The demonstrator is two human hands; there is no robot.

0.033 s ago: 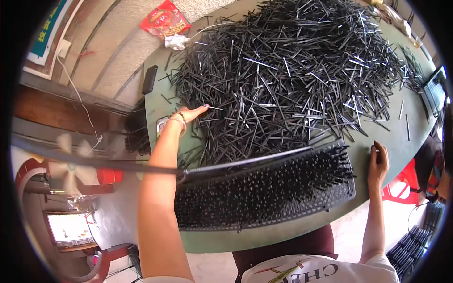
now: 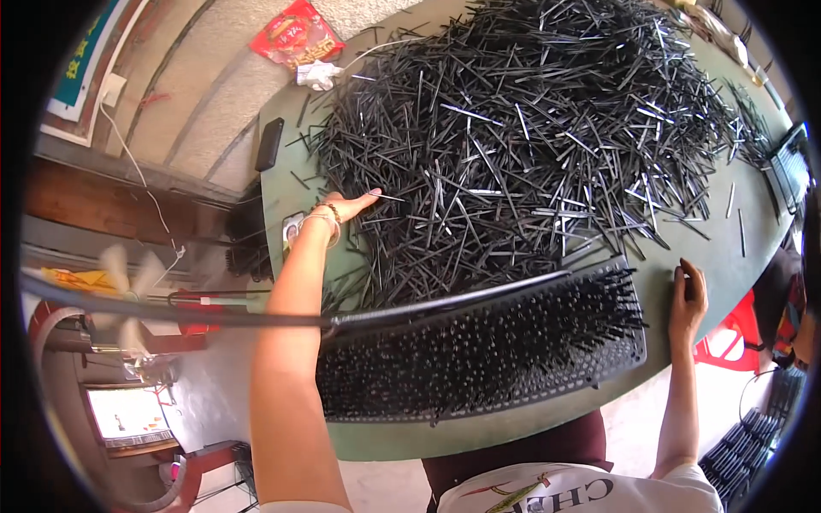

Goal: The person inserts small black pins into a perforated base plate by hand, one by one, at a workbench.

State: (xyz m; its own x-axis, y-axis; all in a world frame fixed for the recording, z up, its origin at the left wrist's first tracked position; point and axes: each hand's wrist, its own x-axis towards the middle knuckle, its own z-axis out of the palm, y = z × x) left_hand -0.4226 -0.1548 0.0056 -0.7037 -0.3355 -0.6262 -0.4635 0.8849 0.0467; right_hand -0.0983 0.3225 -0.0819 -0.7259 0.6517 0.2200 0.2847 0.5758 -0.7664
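A big heap of thin black sticks (image 2: 530, 145) covers much of the green table (image 2: 727, 239). My left hand (image 2: 352, 205) reaches into the heap's left edge. Its thumb lies by the end of one pale-glinting stick (image 2: 390, 197); its other fingers are hidden. Between me and the heap lies a long black perforated rack (image 2: 479, 350), with many short black pieces standing in its holes. Past the rack's right end, my right hand (image 2: 689, 295) rests over the table with curled fingers. A small dark patch shows between thumb and fingers; I cannot make out what it is.
A dark bar (image 2: 197, 318) crosses above my left forearm. At the table's left edge lie a black phone-like slab (image 2: 270, 144) and a small card (image 2: 292, 229). A red packet (image 2: 298, 36) and crumpled white tissue (image 2: 319, 75) are farther back. A red stool (image 2: 731, 338) stands at right.
The dark bar over my left forearm appears slightly lower. Both hands are in nearly the same places.
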